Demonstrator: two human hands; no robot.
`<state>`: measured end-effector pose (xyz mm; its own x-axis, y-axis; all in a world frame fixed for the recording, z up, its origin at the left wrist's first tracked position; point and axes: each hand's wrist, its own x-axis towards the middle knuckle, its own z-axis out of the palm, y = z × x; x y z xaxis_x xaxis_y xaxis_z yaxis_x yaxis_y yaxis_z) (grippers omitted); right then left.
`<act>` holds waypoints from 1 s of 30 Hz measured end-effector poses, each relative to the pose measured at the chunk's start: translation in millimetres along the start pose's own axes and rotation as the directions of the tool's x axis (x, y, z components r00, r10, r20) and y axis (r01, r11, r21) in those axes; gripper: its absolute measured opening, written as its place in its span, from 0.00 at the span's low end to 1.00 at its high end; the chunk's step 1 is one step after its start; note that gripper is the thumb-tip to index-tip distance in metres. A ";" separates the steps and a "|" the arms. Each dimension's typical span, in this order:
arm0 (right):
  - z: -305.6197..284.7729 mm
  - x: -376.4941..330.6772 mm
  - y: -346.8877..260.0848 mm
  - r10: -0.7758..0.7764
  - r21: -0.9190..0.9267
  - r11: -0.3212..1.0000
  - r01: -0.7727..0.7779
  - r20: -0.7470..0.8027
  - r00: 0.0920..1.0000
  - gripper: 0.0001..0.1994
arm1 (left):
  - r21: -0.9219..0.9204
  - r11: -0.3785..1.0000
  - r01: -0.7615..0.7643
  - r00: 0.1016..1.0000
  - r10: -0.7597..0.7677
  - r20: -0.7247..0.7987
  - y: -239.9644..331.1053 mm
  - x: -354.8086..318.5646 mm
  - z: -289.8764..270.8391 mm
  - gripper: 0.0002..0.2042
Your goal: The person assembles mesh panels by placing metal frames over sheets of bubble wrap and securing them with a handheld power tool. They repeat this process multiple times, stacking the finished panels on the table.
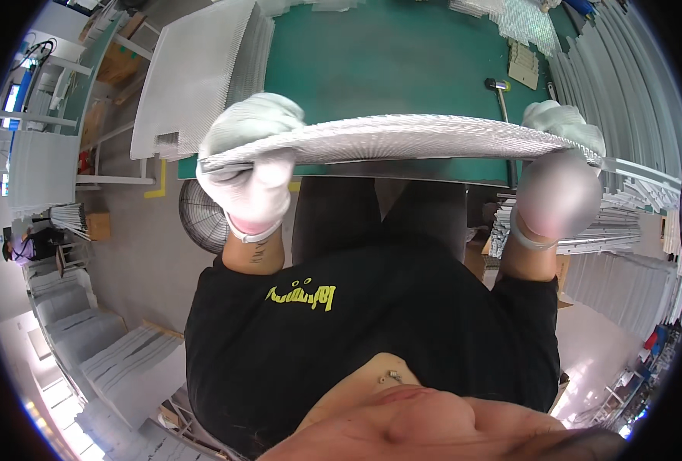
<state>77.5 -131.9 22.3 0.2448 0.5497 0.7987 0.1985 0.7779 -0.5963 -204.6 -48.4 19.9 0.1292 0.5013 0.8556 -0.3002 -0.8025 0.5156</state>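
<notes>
A pale, fine-ribbed panel (402, 137) is held nearly edge-on in front of me, bowed upward in the wide picture. My left hand (253, 123), in a white glove, is closed round its left end, fingers over the far side and thumb on the near side. At the opposite end, my right hand (560, 121), also gloved, grips the panel; its lower part is blurred. The panel is above the near edge of a green-topped table (356, 73). A mallet (498, 86) lies behind the panel's right part, its handle partly hidden.
A stack of similar pale panels (195, 73) stands on the table's left. Flat beige pieces (524, 65) lie beyond the mallet. Long pale strips (625, 84) crowd the right side. A round fan (201, 215) stands on the floor below left, near other racks.
</notes>
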 end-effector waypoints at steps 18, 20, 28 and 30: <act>-5.8 19.0 -7.0 0.064 -0.054 0.996 -0.065 -0.010 0.998 0.53 | -0.050 0.982 0.183 0.978 -0.187 -0.093 -4.4 -9.7 -7.4 0.07; -24.8 33.8 -10.9 0.049 -0.266 0.964 0.015 0.233 0.971 0.36 | -0.017 0.983 0.181 0.982 -0.182 -0.046 -9.0 -10.9 -12.7 0.08; -12.1 109.1 -73.2 0.110 -0.405 0.762 0.504 0.849 0.516 0.25 | 0.069 0.899 0.433 0.901 -0.435 0.002 15.3 -0.8 -22.6 0.08; -3.1 117.1 -78.2 0.088 -0.342 0.750 0.566 0.900 0.426 0.25 | 0.103 0.916 0.387 0.903 -0.400 0.157 25.3 21.9 -26.7 0.07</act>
<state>93.6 -129.3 162.3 -0.7324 0.5773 0.3609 0.6118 0.7907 -0.0231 -234.6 -49.1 50.5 0.3854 0.7225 0.5740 -0.1276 -0.5744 0.8086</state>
